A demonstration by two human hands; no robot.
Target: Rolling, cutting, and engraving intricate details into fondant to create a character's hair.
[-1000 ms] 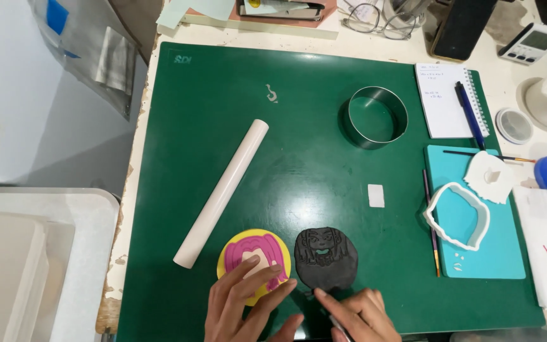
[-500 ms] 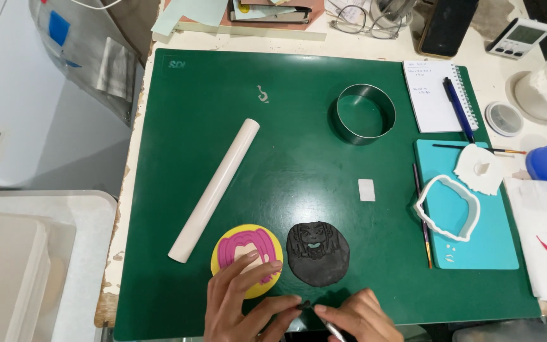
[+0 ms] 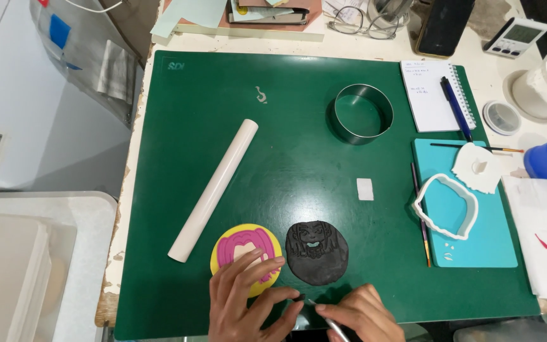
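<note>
My left hand (image 3: pixel 245 303) rests on the near edge of a yellow clay disc with a pink shape on it (image 3: pixel 246 254), fingers spread over it; thumb and forefinger reach toward a small dark bit at the tool's tip. My right hand (image 3: pixel 359 315) pinches a thin metal tool (image 3: pixel 324 316) just below a flat black clay disc with a face cut into it (image 3: pixel 316 251). Both discs lie on the green cutting mat (image 3: pixel 286 158) near its front edge.
A white rolling pin (image 3: pixel 213 189) lies slanted left of the discs. A metal ring cutter (image 3: pixel 363 114), a small white block (image 3: pixel 364 189), a teal board (image 3: pixel 470 240) with a white cutter (image 3: pixel 446 206) and brushes, a notepad with pen (image 3: pixel 437 95) and white tubs sit to the right.
The view has shifted slightly. My left hand slid down off the middle of the yellow disc and its thumb and forefinger closed in toward the tool tip held by my right hand.
</note>
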